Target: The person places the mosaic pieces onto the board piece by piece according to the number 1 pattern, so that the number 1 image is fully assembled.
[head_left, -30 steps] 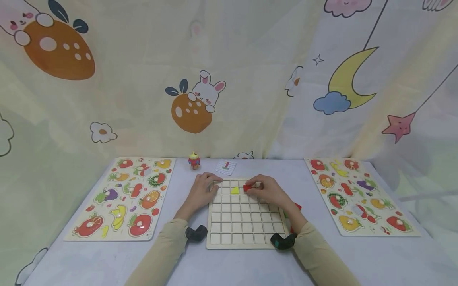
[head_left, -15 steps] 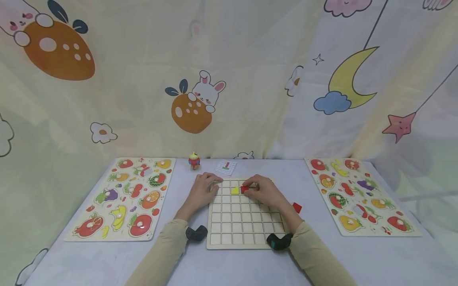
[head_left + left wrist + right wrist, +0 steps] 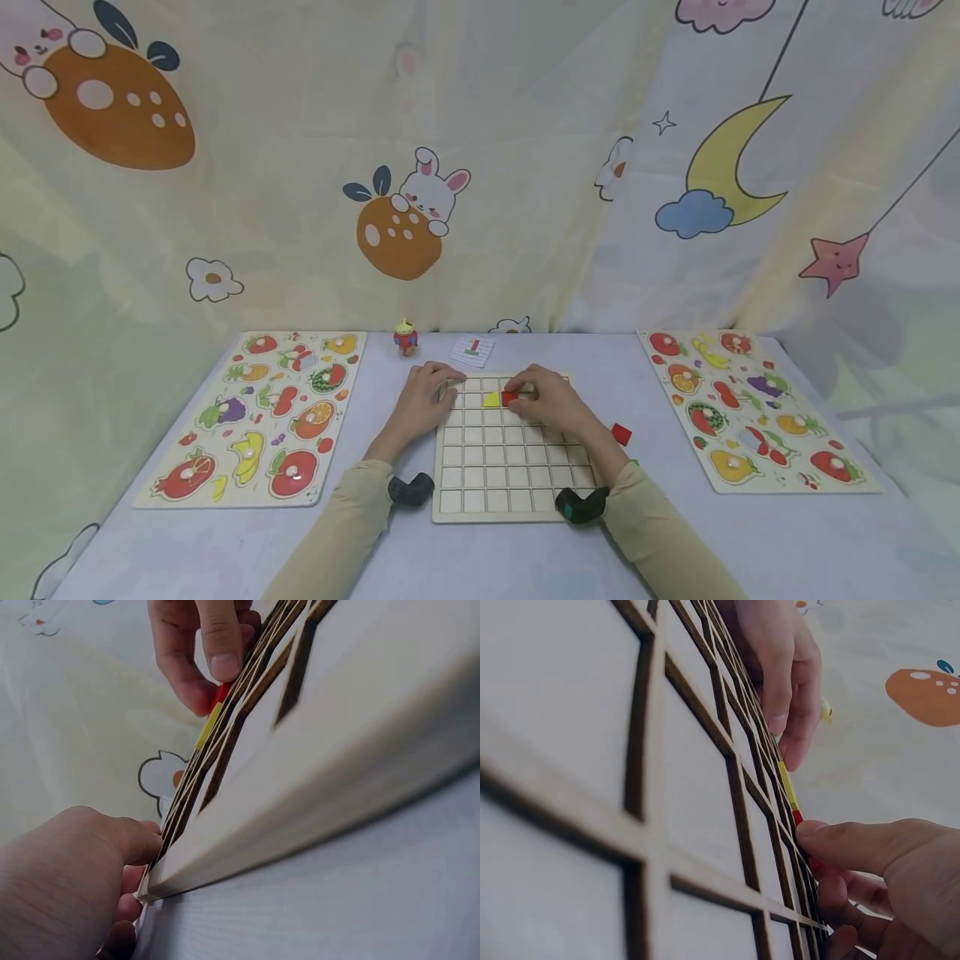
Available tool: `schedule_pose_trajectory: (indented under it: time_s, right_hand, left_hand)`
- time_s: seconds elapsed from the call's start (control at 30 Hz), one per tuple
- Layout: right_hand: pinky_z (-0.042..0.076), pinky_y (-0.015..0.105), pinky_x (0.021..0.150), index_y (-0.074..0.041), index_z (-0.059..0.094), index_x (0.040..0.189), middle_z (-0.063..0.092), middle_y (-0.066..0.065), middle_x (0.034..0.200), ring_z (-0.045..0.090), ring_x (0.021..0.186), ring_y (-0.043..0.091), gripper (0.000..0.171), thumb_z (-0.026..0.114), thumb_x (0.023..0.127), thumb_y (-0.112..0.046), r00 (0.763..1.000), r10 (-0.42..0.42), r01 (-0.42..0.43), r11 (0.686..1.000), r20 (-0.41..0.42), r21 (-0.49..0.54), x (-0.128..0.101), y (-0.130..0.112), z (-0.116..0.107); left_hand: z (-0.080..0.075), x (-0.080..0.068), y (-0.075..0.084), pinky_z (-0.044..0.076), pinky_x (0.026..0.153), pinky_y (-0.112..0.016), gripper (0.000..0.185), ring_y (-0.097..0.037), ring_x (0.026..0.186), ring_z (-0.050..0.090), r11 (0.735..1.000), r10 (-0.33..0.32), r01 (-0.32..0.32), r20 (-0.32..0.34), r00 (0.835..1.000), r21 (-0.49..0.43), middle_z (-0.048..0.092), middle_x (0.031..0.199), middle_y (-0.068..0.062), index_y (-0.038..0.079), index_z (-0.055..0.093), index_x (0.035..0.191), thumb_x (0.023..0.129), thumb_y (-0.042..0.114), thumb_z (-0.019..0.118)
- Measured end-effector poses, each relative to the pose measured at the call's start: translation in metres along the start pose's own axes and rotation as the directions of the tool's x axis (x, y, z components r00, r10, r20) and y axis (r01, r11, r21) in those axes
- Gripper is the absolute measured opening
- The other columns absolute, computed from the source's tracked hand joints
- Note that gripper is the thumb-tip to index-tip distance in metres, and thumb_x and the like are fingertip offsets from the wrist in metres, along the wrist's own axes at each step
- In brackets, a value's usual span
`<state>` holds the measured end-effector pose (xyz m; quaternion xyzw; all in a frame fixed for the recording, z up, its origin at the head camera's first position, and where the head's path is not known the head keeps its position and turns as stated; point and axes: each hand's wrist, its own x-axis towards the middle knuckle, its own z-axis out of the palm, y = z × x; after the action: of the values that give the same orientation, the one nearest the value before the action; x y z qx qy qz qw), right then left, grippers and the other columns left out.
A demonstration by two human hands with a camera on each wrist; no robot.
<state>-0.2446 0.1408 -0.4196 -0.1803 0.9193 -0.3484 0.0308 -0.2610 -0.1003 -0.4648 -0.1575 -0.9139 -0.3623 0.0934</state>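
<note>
A wooden grid board [image 3: 483, 456] lies on the table between both arms. A yellow square tile [image 3: 492, 400] sits in one of its cells in the second row from the far edge. Right beside it, my right hand [image 3: 553, 402] pinches a red square tile [image 3: 509, 399] between thumb and fingers, at the neighbouring cell. The right wrist view has the red tile [image 3: 797, 817] end to end with the yellow one, under the thumb. My left hand [image 3: 422, 400] holds the board's far left corner, its thumb along the rim and its other fingers partly hidden at the edge.
Another red tile [image 3: 621, 434] lies right of the board, with a bit of green [image 3: 634, 462] near my right forearm. Fruit puzzle boards stand left [image 3: 281, 442] and right [image 3: 738, 408]. Behind the grid are a small toy figure [image 3: 406, 337] and a pattern card [image 3: 472, 351].
My right hand has moved slightly left with the red tile, bringing it up against the yellow one. The left hand has stayed at the board's corner.
</note>
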Motion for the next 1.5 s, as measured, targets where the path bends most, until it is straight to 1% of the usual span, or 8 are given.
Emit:
schedule_pose_trajectory:
  time_s: [0.27, 0.47, 0.7, 0.83, 1.03, 1.27, 1.43, 1.5]
  right_hand:
    - [0.043, 0.026, 0.065, -0.014, 0.069, 0.104, 0.060, 0.000, 0.101, 0.051, 0.072, 0.012, 0.023, 0.072, 0.082, -0.018, 1.000, 0.017, -0.017, 1.000, -0.004, 0.003, 0.000, -0.001, 0.001]
    - [0.043, 0.026, 0.064, -0.013, 0.069, 0.105, 0.060, 0.002, 0.100, 0.051, 0.073, 0.013, 0.024, 0.071, 0.082, -0.018, 1.000, 0.008, -0.008, 1.000, -0.001, 0.008, 0.000, 0.000, 0.001]
    - [0.043, 0.028, 0.067, -0.013, 0.067, 0.107, 0.063, 0.001, 0.105, 0.052, 0.080, 0.015, 0.020, 0.063, 0.090, -0.020, 1.000, 0.013, -0.012, 1.000, -0.009, 0.019, -0.006, -0.003, -0.004]
    - [0.046, 0.029, 0.071, -0.014, 0.067, 0.109, 0.064, 0.001, 0.106, 0.056, 0.086, 0.016, 0.020, 0.061, 0.091, -0.022, 0.999, 0.011, -0.010, 1.000, -0.035, 0.013, -0.012, -0.003, -0.011]
    - [0.045, 0.029, 0.071, -0.013, 0.067, 0.108, 0.065, 0.002, 0.105, 0.057, 0.085, 0.015, 0.020, 0.061, 0.091, -0.022, 0.999, -0.001, -0.001, 0.999, -0.053, -0.039, -0.025, 0.002, -0.023]
    - [0.044, 0.025, 0.065, -0.009, 0.066, 0.107, 0.065, 0.002, 0.098, 0.056, 0.080, 0.015, 0.020, 0.060, 0.092, -0.020, 0.998, -0.038, 0.035, 0.997, -0.049, -0.071, -0.044, 0.016, -0.039]
    - [0.045, 0.024, 0.063, -0.011, 0.066, 0.107, 0.064, 0.002, 0.097, 0.056, 0.081, 0.014, 0.020, 0.062, 0.091, -0.021, 0.999, -0.020, 0.016, 0.996, -0.046, -0.093, -0.054, 0.026, -0.046]
    - [0.045, 0.024, 0.062, -0.012, 0.066, 0.107, 0.064, 0.001, 0.097, 0.056, 0.081, 0.015, 0.020, 0.062, 0.090, -0.022, 0.999, 0.004, -0.007, 0.996, -0.041, -0.093, -0.057, 0.030, -0.049]
  left_hand:
    - [0.001, 0.000, -0.001, 0.040, 0.089, -0.041, 0.022, -0.024, 0.105, 0.046, 1.000, 0.003, -0.003, -0.007, 1.000, 0.003, 0.059, 0.118, -0.004, 0.022, 0.069, 0.107, 0.088, 0.016, 0.061]
    - [0.001, 0.000, 0.000, 0.040, 0.090, -0.042, 0.021, -0.025, 0.107, 0.046, 1.000, 0.005, -0.005, -0.007, 1.000, 0.005, 0.059, 0.118, -0.005, 0.021, 0.069, 0.107, 0.088, 0.015, 0.062]
    - [0.001, -0.002, 0.000, 0.040, 0.090, -0.041, 0.021, -0.024, 0.106, 0.046, 1.000, -0.001, 0.001, -0.001, 1.000, 0.005, 0.059, 0.119, -0.005, 0.021, 0.069, 0.108, 0.088, 0.016, 0.061]
    - [-0.003, -0.002, 0.002, 0.039, 0.090, -0.040, 0.021, -0.024, 0.106, 0.045, 1.000, -0.004, 0.004, 0.007, 1.000, 0.001, 0.058, 0.119, -0.005, 0.021, 0.068, 0.108, 0.089, 0.015, 0.061]
    - [-0.003, 0.000, 0.002, 0.039, 0.090, -0.041, 0.021, -0.024, 0.107, 0.046, 1.000, 0.017, -0.017, 0.001, 1.000, 0.000, 0.059, 0.119, -0.005, 0.021, 0.069, 0.107, 0.088, 0.014, 0.062]
    - [-0.002, 0.001, 0.004, 0.039, 0.091, -0.041, 0.021, -0.024, 0.106, 0.046, 1.000, 0.007, -0.007, 0.001, 1.000, 0.000, 0.059, 0.119, -0.005, 0.020, 0.069, 0.106, 0.088, 0.014, 0.062]
    - [-0.003, 0.000, 0.005, 0.039, 0.090, -0.042, 0.021, -0.025, 0.106, 0.046, 1.000, 0.002, -0.002, 0.000, 1.000, 0.003, 0.059, 0.118, -0.005, 0.019, 0.069, 0.106, 0.088, 0.014, 0.061]
    - [-0.003, 0.000, 0.005, 0.040, 0.090, -0.042, 0.021, -0.026, 0.106, 0.046, 1.000, 0.005, -0.005, -0.003, 1.000, 0.004, 0.060, 0.118, -0.006, 0.019, 0.069, 0.106, 0.087, 0.013, 0.061]
